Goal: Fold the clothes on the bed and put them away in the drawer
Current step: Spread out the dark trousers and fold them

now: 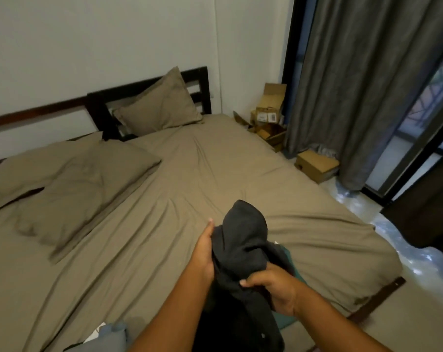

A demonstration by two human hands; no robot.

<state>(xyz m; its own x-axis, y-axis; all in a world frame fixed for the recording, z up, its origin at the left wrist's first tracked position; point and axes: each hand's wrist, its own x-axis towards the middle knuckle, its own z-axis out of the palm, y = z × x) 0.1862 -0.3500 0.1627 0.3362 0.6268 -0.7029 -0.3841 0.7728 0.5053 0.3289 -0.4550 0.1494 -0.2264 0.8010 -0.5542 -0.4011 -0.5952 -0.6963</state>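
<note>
Over the near edge of the bed, a dark charcoal garment (243, 245) hangs bunched between both hands, its top humped up in a rounded fold and its lower part trailing down out of view. The left hand (204, 252) grips the garment's left side, thumb pointing up along the cloth and fingers tucked behind it where they cannot be seen. The right hand (275, 288) pinches a lower fold, thumb pressed across the front and fingers curled underneath. Just beneath the garment, a teal piece of clothing (292, 265) lies on the mattress, mostly covered. A pale blue-grey garment (108, 335) sits at the bottom edge, left of the forearms. The bed (184, 179) wears a wrinkled taupe sheet, with two matching pillows (70, 179) lying flat on the left and a third pillow (159, 105) propped against the dark slatted headboard (101, 107). Past the far side, cardboard boxes (271, 113) are stacked in the corner by a grey curtain (362, 80).
</note>
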